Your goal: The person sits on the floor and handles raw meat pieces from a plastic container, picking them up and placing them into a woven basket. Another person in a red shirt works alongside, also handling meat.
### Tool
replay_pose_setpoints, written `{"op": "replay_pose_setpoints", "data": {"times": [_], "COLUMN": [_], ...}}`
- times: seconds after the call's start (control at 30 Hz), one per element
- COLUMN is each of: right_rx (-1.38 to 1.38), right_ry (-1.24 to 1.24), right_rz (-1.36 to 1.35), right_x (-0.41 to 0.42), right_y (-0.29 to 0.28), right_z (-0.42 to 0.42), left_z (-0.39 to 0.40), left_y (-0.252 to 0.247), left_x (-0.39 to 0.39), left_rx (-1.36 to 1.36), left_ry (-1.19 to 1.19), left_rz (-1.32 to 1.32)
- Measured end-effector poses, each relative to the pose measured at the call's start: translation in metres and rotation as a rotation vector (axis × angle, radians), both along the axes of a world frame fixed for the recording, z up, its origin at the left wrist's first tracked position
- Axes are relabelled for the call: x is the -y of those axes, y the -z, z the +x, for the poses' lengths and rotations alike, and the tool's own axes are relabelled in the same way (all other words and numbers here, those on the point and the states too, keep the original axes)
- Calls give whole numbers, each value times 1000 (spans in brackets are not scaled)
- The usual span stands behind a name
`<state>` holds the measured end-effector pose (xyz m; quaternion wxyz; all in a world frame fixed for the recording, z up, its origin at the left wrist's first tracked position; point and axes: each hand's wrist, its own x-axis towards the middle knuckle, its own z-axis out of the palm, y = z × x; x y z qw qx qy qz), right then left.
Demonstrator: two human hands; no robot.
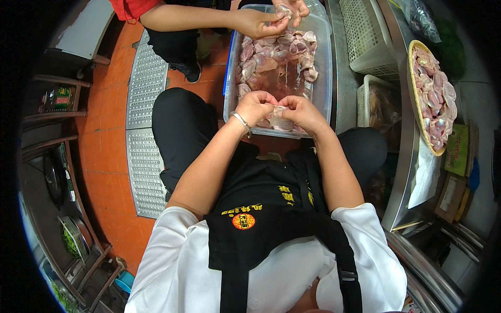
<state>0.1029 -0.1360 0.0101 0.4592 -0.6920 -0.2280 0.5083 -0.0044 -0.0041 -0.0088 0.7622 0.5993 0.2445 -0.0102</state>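
My left hand and my right hand meet over the near end of a clear plastic tub. Their fingertips pinch a pale, skin-edged piece of raw meat, which looks like a poultry gizzard. Around the tub's far and left sides lie several pink raw gizzards, with reddish liquid pooled in the middle. A bangle circles my left wrist. Across the tub, a co-worker's hand and other hand hold a small meat piece above it.
At right, a woven basket heaped with gizzards stands on a steel counter. White plastic crates sit beneath the counter. A perforated metal drain cover crosses the orange tiled floor; shelving lines the left.
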Motion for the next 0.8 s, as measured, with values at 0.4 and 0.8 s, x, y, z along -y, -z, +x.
{"op": "replay_pose_setpoints", "data": {"times": [0.4,0.8], "right_rx": [-267,854], "right_ry": [123,142], "right_rz": [142,-448], "right_x": [8,-31], "right_y": [2,111], "right_z": [10,88], "left_z": [1,36], "left_y": [6,57], "left_x": [-12,-25], "left_rx": [19,-267], "left_ry": [-124,470], "left_rz": [-88,858]}}
